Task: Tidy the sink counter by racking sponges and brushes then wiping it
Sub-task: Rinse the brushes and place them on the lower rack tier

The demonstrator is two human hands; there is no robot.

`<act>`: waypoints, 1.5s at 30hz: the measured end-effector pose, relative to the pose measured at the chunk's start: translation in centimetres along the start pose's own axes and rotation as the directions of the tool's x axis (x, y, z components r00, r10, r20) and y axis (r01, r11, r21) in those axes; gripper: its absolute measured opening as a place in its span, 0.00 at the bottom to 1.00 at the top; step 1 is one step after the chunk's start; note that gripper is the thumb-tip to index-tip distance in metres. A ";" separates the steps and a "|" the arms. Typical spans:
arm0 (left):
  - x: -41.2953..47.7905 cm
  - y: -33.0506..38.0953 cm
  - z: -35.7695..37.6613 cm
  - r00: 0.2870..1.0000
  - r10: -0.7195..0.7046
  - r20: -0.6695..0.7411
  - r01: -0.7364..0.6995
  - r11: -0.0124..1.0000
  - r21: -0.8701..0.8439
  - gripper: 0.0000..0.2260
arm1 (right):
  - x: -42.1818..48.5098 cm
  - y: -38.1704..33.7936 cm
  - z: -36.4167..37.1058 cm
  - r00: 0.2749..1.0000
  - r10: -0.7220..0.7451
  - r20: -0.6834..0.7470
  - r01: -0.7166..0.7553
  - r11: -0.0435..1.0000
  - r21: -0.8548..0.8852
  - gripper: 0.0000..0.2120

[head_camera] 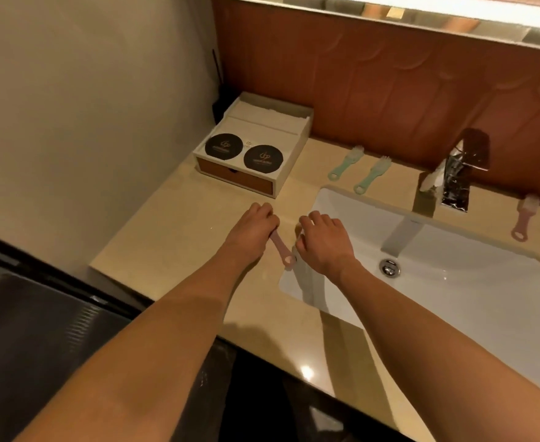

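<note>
My left hand (251, 229) grips a pink brush (283, 252) by its head, and the handle with its ring end points toward me over the sink's left rim. My right hand (323, 239) hovers just to the right of it with curled fingers; something yellowish shows under its fingertips, too hidden to identify. Two mint-green brushes (345, 162) (372, 175) lie on the beige counter (173, 231) behind the sink. Another pink brush (525, 216) lies to the right of the faucet.
A white sink basin (453, 275) with a drain fills the right side. A chrome faucet (460, 173) stands behind it. A white amenity box (252, 145) with two black round lids sits at the back left, against the wall.
</note>
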State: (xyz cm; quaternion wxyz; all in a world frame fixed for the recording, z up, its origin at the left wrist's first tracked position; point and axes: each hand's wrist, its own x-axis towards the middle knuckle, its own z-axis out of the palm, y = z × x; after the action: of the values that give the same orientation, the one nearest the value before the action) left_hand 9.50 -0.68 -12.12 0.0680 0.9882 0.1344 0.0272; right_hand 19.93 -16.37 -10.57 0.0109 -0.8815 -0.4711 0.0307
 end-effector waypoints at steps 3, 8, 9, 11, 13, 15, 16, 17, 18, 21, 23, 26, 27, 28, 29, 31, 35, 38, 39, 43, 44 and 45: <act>0.7 0.3 -0.3 0.997 0.070 -0.036 -0.066 0.994 0.083 0.13 | 0.5 0.6 -0.2 1.000 0.007 -0.022 -0.008 1.000 -0.008 0.18; 3.4 1.8 -0.7 0.981 0.185 -0.060 -0.174 0.973 0.151 0.15 | 1.6 3.1 -0.7 0.996 0.077 -0.037 -0.077 0.997 -0.008 0.18; 4.2 2.3 -0.8 0.979 0.193 -0.060 -0.182 0.973 0.145 0.15 | 1.9 3.8 -0.8 0.995 0.095 -0.040 -0.095 0.995 -0.008 0.17; 5.9 3.7 -0.8 0.978 0.204 -0.048 -0.196 0.971 0.136 0.15 | 2.2 5.7 -1.0 0.990 0.131 -0.059 -0.132 0.991 -0.009 0.16; 7.4 4.9 -0.8 0.976 0.216 -0.026 -0.210 0.968 0.139 0.14 | 2.7 7.4 -0.9 0.983 0.166 -0.077 -0.168 0.986 -0.015 0.16; 9.0 5.2 -0.9 0.976 0.216 -0.017 -0.211 0.965 0.153 0.14 | 3.5 8.5 -0.6 0.976 0.198 -0.095 -0.198 0.980 0.012 0.16; 9.7 5.1 -1.1 0.978 0.208 -0.019 -0.203 0.968 0.150 0.14 | 3.9 8.7 -0.6 0.973 0.208 -0.103 -0.206 0.978 0.032 0.16; 10.6 5.2 -1.2 0.979 0.204 -0.023 -0.198 0.969 0.146 0.14 | 4.5 9.1 -0.4 0.970 0.217 -0.107 -0.213 0.976 0.045 0.16; 11.6 5.3 -1.2 0.979 0.204 -0.022 -0.199 0.970 0.138 0.14 | 5.0 9.7 -0.2 0.968 0.229 -0.103 -0.224 0.973 0.052 0.17; 13.9 6.4 -0.5 0.976 0.218 -0.018 -0.214 0.968 0.132 0.15 | 6.2 11.3 0.4 0.958 0.279 -0.064 -0.273 0.958 0.090 0.19; 15.1 6.9 0.1 0.975 0.221 -0.011 -0.219 0.969 0.112 0.16 | 6.9 12.3 0.6 0.955 0.294 -0.044 -0.287 0.951 0.118 0.21; 17.0 7.3 0.5 0.975 0.223 -0.020 -0.221 0.973 0.065 0.16 | 8.4 13.7 0.3 0.957 0.289 -0.020 -0.281 0.945 0.168 0.27; 17.6 7.3 0.6 0.975 0.223 -0.020 -0.222 0.974 0.055 0.16 | 8.9 14.2 0.2 0.956 0.292 -0.004 -0.286 0.938 0.195 0.31; 18.2 7.3 0.8 0.975 0.221 -0.018 -0.220 0.975 0.043 0.16 | 9.4 14.6 0.2 0.954 0.299 0.012 -0.294 0.931 0.218 0.33; 18.6 7.3 1.0 0.976 0.216 -0.015 -0.216 0.976 0.028 0.16 | 9.9 15.1 0.2 0.951 0.307 0.026 -0.305 0.924 0.233 0.35; 19.2 7.4 1.4 0.977 0.212 -0.019 -0.212 0.977 0.004 0.18 | 10.8 15.7 0.4 0.945 0.323 0.053 -0.326 0.918 0.227 0.36; 19.7 7.1 2.3 0.974 0.226 -0.028 -0.227 0.974 -0.022 0.18 | 11.5 15.9 1.0 0.938 0.346 -0.021 -0.337 0.924 0.181 0.32; 19.8 6.6 2.8 0.970 0.235 -0.059 -0.237 0.971 -0.036 0.16 | 11.8 15.8 1.4 0.935 0.340 -0.104 -0.318 0.930 0.184 0.24; 19.7 6.6 2.9 0.968 0.242 -0.066 -0.245 0.969 -0.039 0.16 | 11.7 15.8 1.5 0.930 0.348 -0.123 -0.322 0.927 0.191 0.22; 19.4 6.6 3.4 0.959 0.279 -0.056 -0.281 0.959 -0.031 0.18 | 11.4 15.8 2.2 0.908 0.365 -0.203 -0.323 0.922 0.214 0.16; 19.3 6.6 3.5 0.956 0.287 -0.055 -0.289 0.957 -0.030 0.18 | 11.4 15.7 2.3 0.903 0.362 -0.232 -0.313 0.923 0.223 0.15; 19.3 6.6 3.5 0.954 0.293 -0.057 -0.295 0.955 -0.030 0.19 | 11.4 15.6 2.4 0.894 0.367 -0.259 -0.309 0.920 0.240 0.13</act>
State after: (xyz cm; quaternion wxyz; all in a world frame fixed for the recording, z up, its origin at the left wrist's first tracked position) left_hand 30.01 -2.21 -13.93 0.0783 0.9947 -0.0130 0.0652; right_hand 39.08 -15.59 -14.24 0.1618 -0.9392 -0.2977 -0.0558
